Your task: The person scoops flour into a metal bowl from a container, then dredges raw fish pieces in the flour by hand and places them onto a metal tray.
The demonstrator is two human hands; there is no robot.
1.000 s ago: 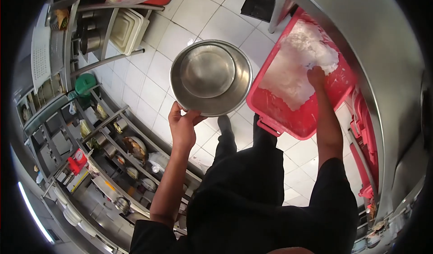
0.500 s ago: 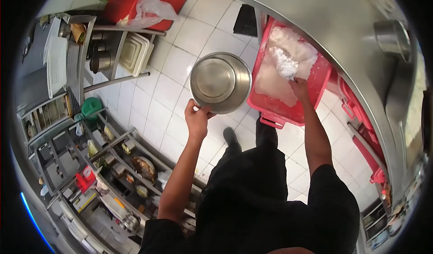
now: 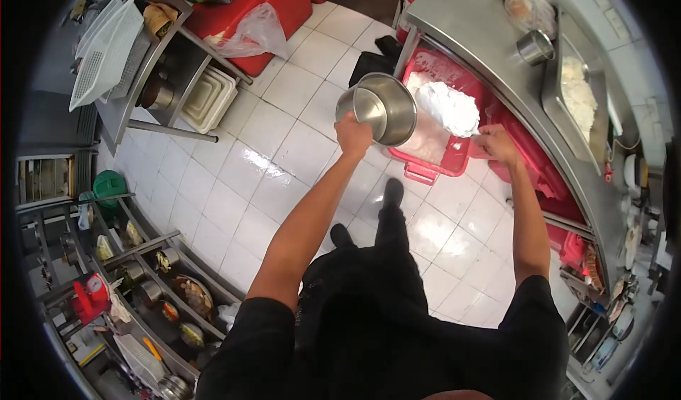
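Observation:
My left hand [image 3: 352,134] grips the rim of a round metal pot [image 3: 401,116], tilted so its bare inside shows. Closed around a small handle, my right hand [image 3: 496,144] holds up a scoop heaped with white powder [image 3: 448,109]; the heap hides most of the scoop. Below the heap is a red plastic bin [image 3: 454,160] with more white powder [image 3: 424,141] in it. The pot is just left of the heap, over the bin's left edge.
A steel counter [image 3: 475,27] on the right bears a tray of white food [image 3: 578,102] and a small metal pot [image 3: 535,47]. Red containers [image 3: 266,20] stand at the top. Shelves with food containers [image 3: 191,293] are at lower left; white baskets [image 3: 106,59] at upper left.
My right hand has lifted a heaped scoop of powder out of the bin. The pot in my left hand has moved right, toward the bin, and tilted. The view has shifted, showing more counter.

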